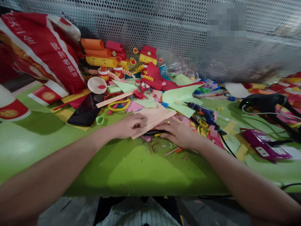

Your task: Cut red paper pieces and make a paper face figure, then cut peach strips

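Note:
A sheet of peach paper (152,117) lies at a slant over the scraps in the middle of the green table, with a fold or doubled edge along its near side. My left hand (130,126) is on its left part, fingers bent and closed on the paper. On the right, my right hand (180,132), with a ring on one finger, holds the near edge; its fingertips are partly hidden. Under the sheet, a dark flat object (152,132) shows only in part. Beyond the sheet are yellow-handled scissors (119,105) and light green paper (180,97).
Left stand paper cups (48,93), a black phone (86,110) and a large red bag (47,50). Paper figures (148,58) line the back by a perforated metal panel (169,31). Right are a blue glue gun (204,113), its cord, and a purple power strip (264,146).

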A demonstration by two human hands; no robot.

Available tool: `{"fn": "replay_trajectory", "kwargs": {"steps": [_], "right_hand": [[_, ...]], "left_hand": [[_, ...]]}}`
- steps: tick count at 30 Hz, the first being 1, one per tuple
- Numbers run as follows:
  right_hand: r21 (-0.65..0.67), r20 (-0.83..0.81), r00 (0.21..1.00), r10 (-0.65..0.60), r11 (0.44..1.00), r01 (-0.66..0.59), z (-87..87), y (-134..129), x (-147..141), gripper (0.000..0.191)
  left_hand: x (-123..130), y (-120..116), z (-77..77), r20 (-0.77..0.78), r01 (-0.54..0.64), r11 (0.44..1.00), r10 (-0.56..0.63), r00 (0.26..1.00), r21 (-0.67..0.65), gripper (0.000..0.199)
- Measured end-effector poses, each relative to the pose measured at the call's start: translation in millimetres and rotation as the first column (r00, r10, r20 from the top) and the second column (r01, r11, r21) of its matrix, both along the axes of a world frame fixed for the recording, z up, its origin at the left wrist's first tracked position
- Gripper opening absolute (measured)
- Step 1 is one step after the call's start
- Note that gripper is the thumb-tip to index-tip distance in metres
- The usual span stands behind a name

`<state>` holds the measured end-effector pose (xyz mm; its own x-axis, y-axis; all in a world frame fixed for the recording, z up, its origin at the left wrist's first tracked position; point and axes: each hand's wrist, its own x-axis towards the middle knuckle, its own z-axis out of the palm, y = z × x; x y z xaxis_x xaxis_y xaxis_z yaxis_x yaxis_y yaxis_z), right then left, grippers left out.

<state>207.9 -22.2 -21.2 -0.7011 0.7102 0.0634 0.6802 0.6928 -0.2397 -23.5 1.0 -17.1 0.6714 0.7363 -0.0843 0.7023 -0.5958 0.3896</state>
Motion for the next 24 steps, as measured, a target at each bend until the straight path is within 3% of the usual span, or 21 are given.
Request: {"fn": "replay_trajectory", "kwargs": {"steps": [16, 21, 24], "right_hand": [[-0.015, -0.031, 0.996, 0.078, 0.997, -0.078, -0.9, 0.4, 5.0, 0.031], [-0.03, -0.054, 0.992, 0.118, 0.992, -0.12, -1.2, 0.4, 8.0, 0.029], [-0.047, -0.058, 0.991, 0.121, 0.991, -0.124, -1.1, 1.1, 10.4, 0.029]], "left_hand": [[-1.1, 0.4, 0.1, 0.042, -0.007, 1.0, 0.008, 0.999, -0.024, 0.015], [-5.2, 0.1, 4.8, 0.188, -0.045, 0.979, 0.083, 0.979, -0.199, 0.019], [-10.6, 2.2, 7.6, 0.353, -0.048, 0.941, 0.172, 0.92, -0.334, 0.021]]}}
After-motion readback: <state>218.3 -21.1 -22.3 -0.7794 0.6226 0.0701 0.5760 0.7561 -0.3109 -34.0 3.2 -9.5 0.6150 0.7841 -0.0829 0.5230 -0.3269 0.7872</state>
